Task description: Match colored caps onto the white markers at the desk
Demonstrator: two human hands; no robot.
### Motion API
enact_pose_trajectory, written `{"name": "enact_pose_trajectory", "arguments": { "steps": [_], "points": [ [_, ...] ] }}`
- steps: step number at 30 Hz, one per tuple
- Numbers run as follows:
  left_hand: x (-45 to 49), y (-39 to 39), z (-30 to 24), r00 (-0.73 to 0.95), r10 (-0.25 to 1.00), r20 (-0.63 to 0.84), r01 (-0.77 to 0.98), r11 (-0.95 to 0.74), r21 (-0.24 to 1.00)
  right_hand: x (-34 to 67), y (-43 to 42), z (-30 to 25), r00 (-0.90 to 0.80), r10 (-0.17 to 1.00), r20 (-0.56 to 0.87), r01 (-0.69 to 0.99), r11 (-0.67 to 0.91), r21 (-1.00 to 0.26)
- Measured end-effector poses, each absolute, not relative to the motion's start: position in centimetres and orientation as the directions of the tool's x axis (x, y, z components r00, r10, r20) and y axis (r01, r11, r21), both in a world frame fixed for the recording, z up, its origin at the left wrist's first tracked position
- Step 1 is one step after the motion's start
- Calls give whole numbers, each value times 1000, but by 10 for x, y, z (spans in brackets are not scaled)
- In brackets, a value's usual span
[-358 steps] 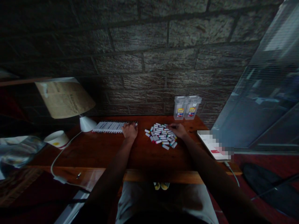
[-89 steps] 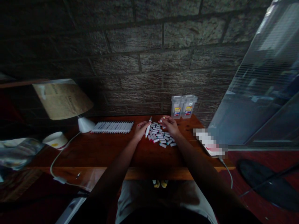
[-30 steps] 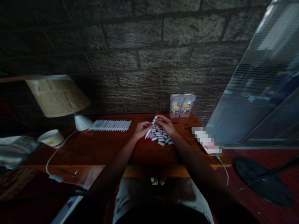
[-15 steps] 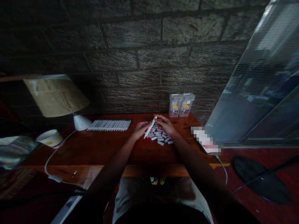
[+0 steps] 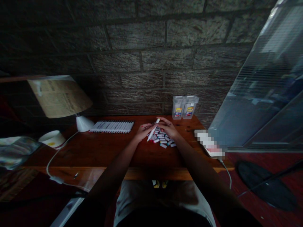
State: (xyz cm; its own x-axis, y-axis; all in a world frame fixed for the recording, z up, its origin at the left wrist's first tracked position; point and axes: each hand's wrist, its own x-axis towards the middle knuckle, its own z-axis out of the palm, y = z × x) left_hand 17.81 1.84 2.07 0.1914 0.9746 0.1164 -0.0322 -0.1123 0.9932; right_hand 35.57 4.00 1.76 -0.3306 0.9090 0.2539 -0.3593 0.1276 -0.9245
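A white marker (image 5: 152,132) slants between my two hands above the wooden desk. My left hand (image 5: 143,130) is closed on its barrel from the left. At the marker's upper end, my right hand (image 5: 167,126) has its fingers round the tip. Beneath and between the hands lies a loose pile of short white marker caps (image 5: 163,141) with coloured ends, partly covered by the fingers. To the left, a row of white markers (image 5: 112,126) lies side by side on the desk.
Two clear plastic containers (image 5: 185,107) stand against the brick wall. A lamp (image 5: 82,124) with a printed shade and a white paper cup (image 5: 52,139) are on the left, a cable running past them. A blurred-out device (image 5: 210,145) lies at the desk's right edge.
The marker has turned slightly between my hands, and its upper end now shows white where a yellowish tip showed before. My right fingers have shifted a little at that end.
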Motion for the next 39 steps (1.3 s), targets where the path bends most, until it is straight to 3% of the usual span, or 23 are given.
{"name": "enact_pose_trajectory", "arguments": {
  "steps": [17, 24, 39],
  "points": [
    [177, 19, 19, 191, 975, 110, 16, -115, 993, 354, 42, 19, -214, 965, 154, -363, 68, -929],
    [177, 21, 20, 172, 981, 86, -20, -84, 996, 361, 43, 26, -51, 992, 119, -471, 81, -878],
    [176, 27, 18, 167, 981, 97, -45, -91, 995, 357, 40, 27, -66, 993, 100, -419, 63, -906]
  ]
}}
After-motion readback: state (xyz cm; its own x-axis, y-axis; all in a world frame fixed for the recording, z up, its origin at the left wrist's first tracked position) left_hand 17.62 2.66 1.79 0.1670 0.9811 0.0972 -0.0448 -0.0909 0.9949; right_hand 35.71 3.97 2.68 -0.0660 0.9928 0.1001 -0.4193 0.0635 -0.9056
